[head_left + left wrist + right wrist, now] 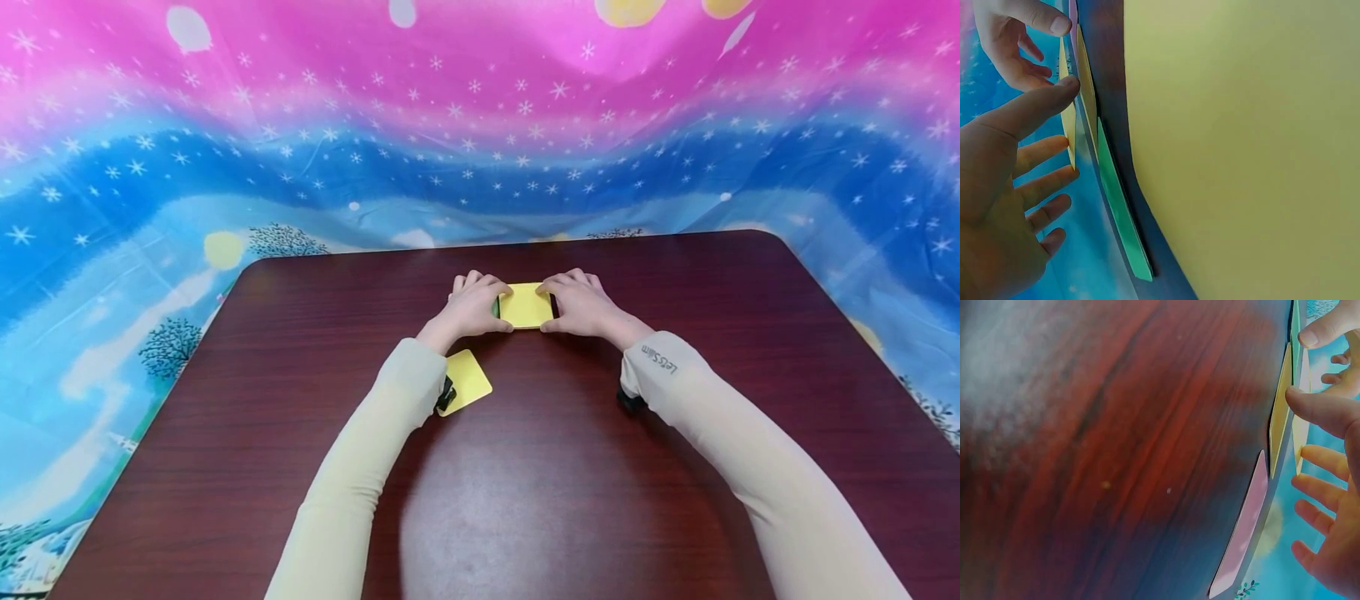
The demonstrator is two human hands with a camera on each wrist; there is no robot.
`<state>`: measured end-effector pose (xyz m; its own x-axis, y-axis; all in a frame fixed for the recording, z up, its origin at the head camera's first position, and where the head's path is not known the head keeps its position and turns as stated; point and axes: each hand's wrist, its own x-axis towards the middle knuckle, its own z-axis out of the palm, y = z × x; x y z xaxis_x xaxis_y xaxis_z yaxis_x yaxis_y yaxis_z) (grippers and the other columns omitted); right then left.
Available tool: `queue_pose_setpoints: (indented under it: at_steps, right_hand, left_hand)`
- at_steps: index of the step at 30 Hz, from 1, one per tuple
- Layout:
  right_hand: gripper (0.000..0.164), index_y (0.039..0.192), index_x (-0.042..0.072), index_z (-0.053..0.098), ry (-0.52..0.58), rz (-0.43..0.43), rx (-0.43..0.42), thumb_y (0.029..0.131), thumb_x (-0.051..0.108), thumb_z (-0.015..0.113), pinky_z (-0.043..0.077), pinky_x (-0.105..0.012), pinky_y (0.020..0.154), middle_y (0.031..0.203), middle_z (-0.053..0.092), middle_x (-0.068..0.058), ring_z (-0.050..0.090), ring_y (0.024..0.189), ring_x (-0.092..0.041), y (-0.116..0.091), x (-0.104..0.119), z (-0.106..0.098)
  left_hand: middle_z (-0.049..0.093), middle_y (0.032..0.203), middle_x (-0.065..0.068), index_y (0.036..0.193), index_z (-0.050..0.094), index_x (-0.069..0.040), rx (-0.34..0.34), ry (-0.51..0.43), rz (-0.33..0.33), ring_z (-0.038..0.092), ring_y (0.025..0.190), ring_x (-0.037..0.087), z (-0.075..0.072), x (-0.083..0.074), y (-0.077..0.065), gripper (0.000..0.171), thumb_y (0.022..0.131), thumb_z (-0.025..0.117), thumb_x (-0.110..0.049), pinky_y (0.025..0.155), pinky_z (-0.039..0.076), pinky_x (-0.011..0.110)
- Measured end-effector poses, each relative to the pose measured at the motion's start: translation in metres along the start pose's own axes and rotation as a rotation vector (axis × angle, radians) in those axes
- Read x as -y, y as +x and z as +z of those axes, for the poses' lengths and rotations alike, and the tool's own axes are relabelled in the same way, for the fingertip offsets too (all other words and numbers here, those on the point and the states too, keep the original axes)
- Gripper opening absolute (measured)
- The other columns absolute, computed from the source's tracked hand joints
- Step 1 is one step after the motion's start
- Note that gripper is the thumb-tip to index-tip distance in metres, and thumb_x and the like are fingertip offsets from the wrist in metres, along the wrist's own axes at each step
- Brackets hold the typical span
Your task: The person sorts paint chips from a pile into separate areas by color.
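Observation:
Both hands hold a yellow card [527, 306] between them, above the table's far half. My left hand [474, 307] pinches its left end between thumb and fingers; my right hand [583, 304] pinches the right end the same way. Edge-on, the held card [1068, 128] shows as a thin strip in the left wrist view. Beyond the hands, a green card [1119, 206] and another yellow card [1087, 84] lie on the table. A pink card [1244, 525] lies beside that yellow card [1280, 415] in the right wrist view.
A separate yellow card [471, 382] lies near the left wrist, partly covered by the sleeve and a black wrist device [446, 395]. The dark red-brown wooden table [540, 467] has rounded far corners. A patterned pink and blue cloth [480, 125] hangs around it.

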<state>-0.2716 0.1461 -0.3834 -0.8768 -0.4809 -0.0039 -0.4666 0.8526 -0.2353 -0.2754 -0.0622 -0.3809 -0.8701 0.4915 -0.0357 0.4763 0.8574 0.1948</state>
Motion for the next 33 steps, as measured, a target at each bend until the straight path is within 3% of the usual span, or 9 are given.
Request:
queue_pose_setpoints:
  at_steps: [10,18,25,33]
  right_hand:
    - [0.05,0.121,0.019,0.054,-0.008,0.009,0.054,0.077,0.038,0.068,0.018,-0.054,0.098,0.135,0.044,-0.01,0.031,0.12,-0.03,0.0029,-0.0006,0.004]
    - [0.042,0.116,0.02,0.057,-0.013,0.021,0.094,0.079,0.036,0.066,0.017,-0.055,0.098,0.135,0.045,-0.009,0.03,0.122,-0.031,0.0032,0.0014,0.0023]
    - [0.042,0.115,0.018,0.06,-0.057,0.001,0.097,0.078,0.039,0.066,0.016,-0.056,0.099,0.132,0.045,-0.009,0.029,0.123,-0.032,0.0042,0.0028,0.0006]
    - [0.045,0.118,0.019,0.056,-0.028,0.006,0.071,0.077,0.033,0.069,0.019,-0.056,0.098,0.133,0.044,-0.008,0.03,0.124,-0.032,0.0024,0.0054,0.0009]
  left_hand:
    - [0.048,0.13,0.001,0.124,0.054,-0.023,0.027,0.014,-0.011,0.034,0.115,0.022,0.0044,-0.0001,0.0072,0.056,0.075,0.068,-0.047,0.087,0.022,0.04]
    - [0.05,0.128,0.0,0.107,0.06,-0.024,0.068,-0.03,-0.015,0.034,0.111,0.022,0.0039,-0.0001,0.0077,0.036,0.077,0.068,-0.043,0.086,0.021,0.04]
    - [0.045,0.131,-0.001,0.109,0.06,-0.026,0.091,-0.016,-0.029,0.032,0.113,0.022,0.0015,-0.0025,0.0065,0.031,0.081,0.062,-0.038,0.087,0.02,0.041]
    - [0.04,0.132,0.001,0.117,0.058,-0.03,0.087,0.015,-0.006,0.031,0.117,0.023,0.0036,0.0034,0.003,0.036,0.082,0.059,-0.036,0.089,0.021,0.042]
